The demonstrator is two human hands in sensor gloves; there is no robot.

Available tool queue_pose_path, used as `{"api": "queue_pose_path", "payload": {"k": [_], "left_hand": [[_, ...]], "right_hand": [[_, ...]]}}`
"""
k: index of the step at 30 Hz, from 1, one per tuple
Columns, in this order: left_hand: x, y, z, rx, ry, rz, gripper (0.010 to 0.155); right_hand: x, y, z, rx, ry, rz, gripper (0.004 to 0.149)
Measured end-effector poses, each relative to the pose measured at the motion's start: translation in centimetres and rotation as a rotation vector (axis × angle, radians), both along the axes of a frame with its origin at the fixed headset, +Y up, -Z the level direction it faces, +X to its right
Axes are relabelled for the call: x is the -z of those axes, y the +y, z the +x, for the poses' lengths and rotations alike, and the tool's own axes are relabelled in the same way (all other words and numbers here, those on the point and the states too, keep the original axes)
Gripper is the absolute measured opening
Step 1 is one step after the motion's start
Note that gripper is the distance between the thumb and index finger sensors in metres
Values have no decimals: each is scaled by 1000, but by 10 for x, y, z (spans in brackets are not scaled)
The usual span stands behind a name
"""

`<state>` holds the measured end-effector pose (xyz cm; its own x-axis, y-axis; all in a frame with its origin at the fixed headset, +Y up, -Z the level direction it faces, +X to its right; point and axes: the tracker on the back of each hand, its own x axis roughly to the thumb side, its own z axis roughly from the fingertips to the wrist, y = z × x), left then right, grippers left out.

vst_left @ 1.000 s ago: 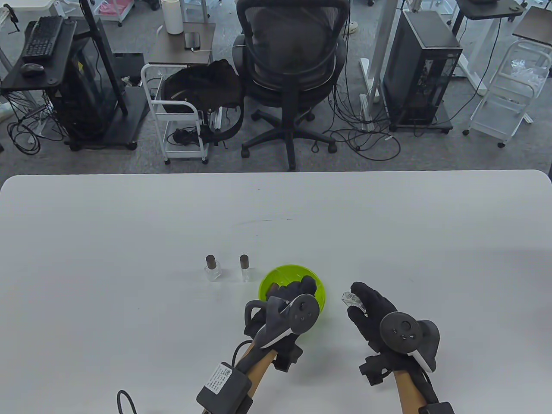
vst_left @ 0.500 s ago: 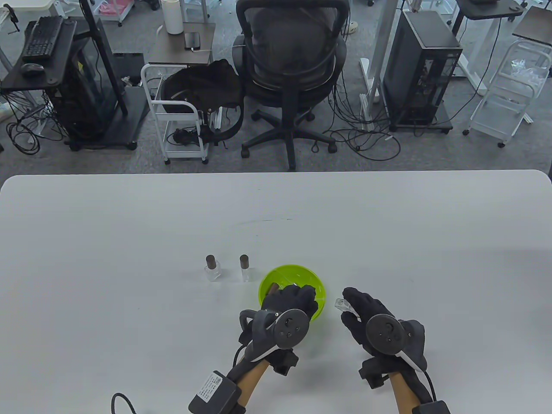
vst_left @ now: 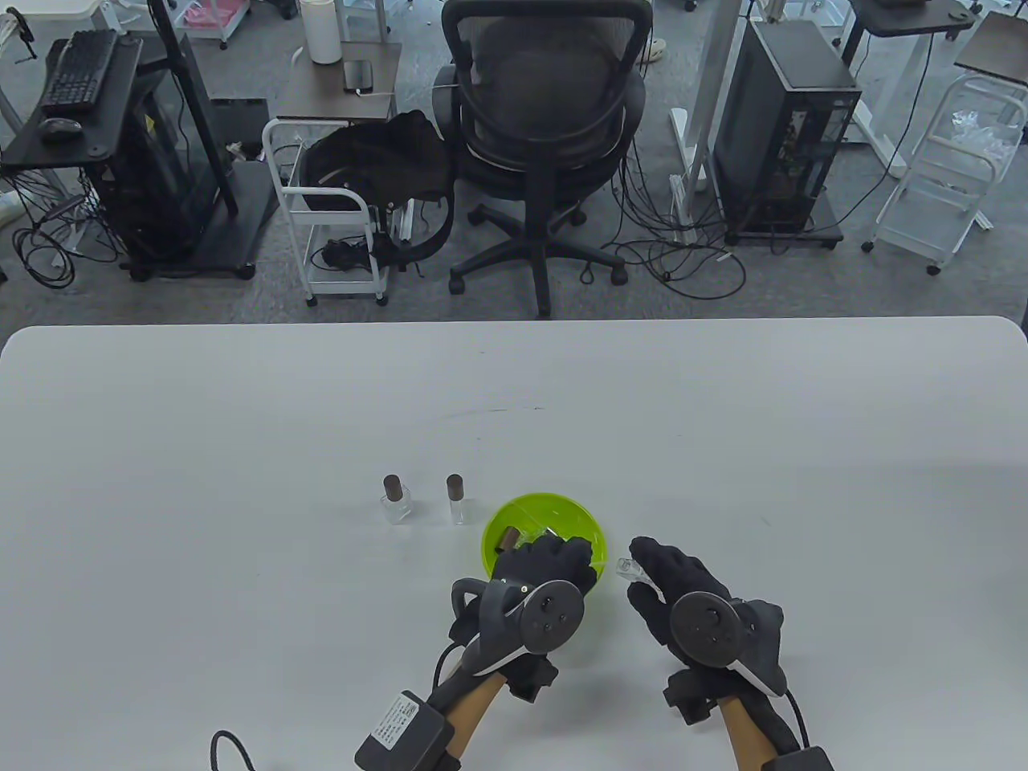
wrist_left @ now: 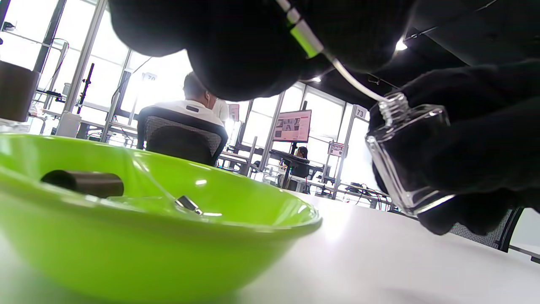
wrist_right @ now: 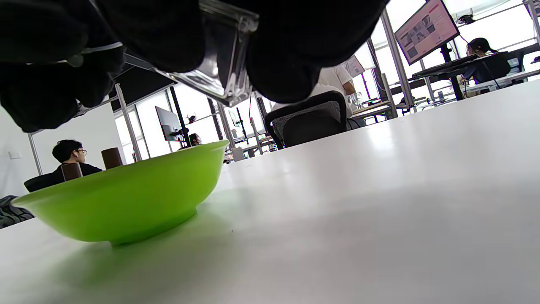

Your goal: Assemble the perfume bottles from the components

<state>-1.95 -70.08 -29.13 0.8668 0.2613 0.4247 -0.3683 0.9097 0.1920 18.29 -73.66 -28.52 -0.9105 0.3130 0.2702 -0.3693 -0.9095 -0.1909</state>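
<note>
L hand (vst_left: 546,566) has lifted out of the green bowl (vst_left: 502,522) pinching a spray tube (wrist_left: 337,67), tip now at neck of glass bottle (wrist_left: 409,160) gripped by R hand (vst_left: 683,586) (beside bowl, off table); insertion's next.

Beyond the white table (vst_left: 241,385) lies grey carpet. A black mesh office chair (vst_left: 546,120) stands at the far middle, a white cart (vst_left: 337,225) to its left, a computer tower (vst_left: 783,128) to its right.

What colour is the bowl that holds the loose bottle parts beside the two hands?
The plastic bowl is lime green, clearest in the left wrist view.
</note>
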Motion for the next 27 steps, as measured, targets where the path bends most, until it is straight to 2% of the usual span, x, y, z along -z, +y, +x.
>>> {"api": "queue_pose_path", "payload": {"k": [7,11,20,24,27], "left_hand": [[2,-2,2,-50,-18,-27,53],[4,-4,3,-106,-48,-50,62],[9,-3,-6,-288,-69,-94,53],[2,-4,1,-210,-120,-16,44],[2,-4,3,-203,-141,-17,44]], "right_hand": [[-4,2,-11,-51,42,16,55],[-8,4,-18,-57,73,26,54],[-11,6,-25,15,118,17,53],[-11,7,-23,30,97,14,55],[-11,7,-22,29,94,11,55]]}}
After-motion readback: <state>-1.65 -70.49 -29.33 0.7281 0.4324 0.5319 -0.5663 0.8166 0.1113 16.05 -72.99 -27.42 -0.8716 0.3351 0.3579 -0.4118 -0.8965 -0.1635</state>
